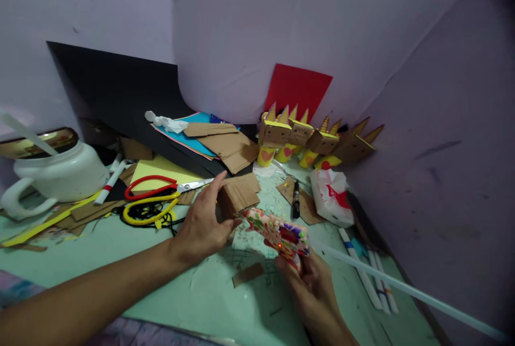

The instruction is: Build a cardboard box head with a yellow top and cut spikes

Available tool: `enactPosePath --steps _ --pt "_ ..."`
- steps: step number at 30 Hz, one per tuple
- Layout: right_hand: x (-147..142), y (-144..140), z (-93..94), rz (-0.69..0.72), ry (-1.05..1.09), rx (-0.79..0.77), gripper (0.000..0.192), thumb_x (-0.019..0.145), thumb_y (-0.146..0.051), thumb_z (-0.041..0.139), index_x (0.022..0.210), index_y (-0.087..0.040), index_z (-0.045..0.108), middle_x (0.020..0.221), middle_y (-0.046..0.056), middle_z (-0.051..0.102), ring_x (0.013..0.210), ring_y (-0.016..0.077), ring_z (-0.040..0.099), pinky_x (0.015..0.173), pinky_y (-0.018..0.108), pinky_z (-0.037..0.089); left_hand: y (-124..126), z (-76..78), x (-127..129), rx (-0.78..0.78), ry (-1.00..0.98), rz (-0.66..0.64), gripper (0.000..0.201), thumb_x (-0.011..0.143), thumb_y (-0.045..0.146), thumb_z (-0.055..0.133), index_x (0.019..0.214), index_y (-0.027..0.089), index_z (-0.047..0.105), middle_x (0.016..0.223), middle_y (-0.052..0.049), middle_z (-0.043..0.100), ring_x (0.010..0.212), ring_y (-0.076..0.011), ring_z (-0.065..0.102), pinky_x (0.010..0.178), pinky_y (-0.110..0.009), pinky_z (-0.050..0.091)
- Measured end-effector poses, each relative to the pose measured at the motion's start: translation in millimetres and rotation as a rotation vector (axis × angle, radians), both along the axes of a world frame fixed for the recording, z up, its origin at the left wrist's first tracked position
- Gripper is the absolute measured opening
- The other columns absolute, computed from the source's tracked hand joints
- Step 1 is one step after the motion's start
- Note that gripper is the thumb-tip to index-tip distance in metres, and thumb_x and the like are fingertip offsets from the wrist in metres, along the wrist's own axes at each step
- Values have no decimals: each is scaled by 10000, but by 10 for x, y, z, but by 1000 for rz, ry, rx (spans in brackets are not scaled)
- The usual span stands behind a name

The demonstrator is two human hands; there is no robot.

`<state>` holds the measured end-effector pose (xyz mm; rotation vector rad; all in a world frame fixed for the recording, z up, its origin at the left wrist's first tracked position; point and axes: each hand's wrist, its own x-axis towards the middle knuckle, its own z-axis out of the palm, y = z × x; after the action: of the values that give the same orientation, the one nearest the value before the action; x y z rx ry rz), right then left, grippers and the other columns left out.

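Observation:
My left hand (pixel 205 225) is closed around the near left side of a small cardboard box (pixel 235 196), its thumb at the lower edge. In my right hand (pixel 314 287) is a glue gun (pixel 279 230) with a colourful floral pattern, a small red light glowing on its body. The gun's nozzle points left and reaches the box's lower right edge; whether it touches cannot be made out. A long translucent glue stick (pixel 402 284) sticks out of the back of the gun toward the lower right. Below the box lies a small cardboard strip (pixel 248 274).
Scissors (pixel 161 196) with red and yellow handles lie left, beside a white mug (pixel 60 174). Several cardboard figures with spiky tops (pixel 276 134) stand at the back. A black marker (pixel 296 199), a tissue pack (pixel 332 196) and several white markers (pixel 382 281) lie right.

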<state>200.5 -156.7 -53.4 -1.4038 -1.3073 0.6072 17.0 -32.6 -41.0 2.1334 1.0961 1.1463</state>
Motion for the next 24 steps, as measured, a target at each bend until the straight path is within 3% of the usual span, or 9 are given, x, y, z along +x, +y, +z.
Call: enactPosePath --steps 9,14,24 --pt "-5 -5 19 -7 5 -19 250 834 -354 576 910 -165 720 826 89 751 739 232 691 641 273 561 1 15 -5 54 10 -10 820 709 232 682 1407 182 255 1289 -146 514 1160 -297 513 988 -474 425" --pt "11 -7 -24 -13 49 15 248 824 -349 588 935 -166 713 883 113 749 774 254 695 683 317 567 4 10 -5 107 23 4 819 711 222 677 1410 187 251 1289 -143 518 1154 -293 519 987 -468 428" --pt "16 -16 -41 -19 35 25 203 830 -315 586 937 -196 712 895 81 750 812 239 700 723 285 554 -2 4 -17 121 47 2 822 707 193 666 1414 188 247 1316 -145 499 1168 -299 511 992 -477 422"
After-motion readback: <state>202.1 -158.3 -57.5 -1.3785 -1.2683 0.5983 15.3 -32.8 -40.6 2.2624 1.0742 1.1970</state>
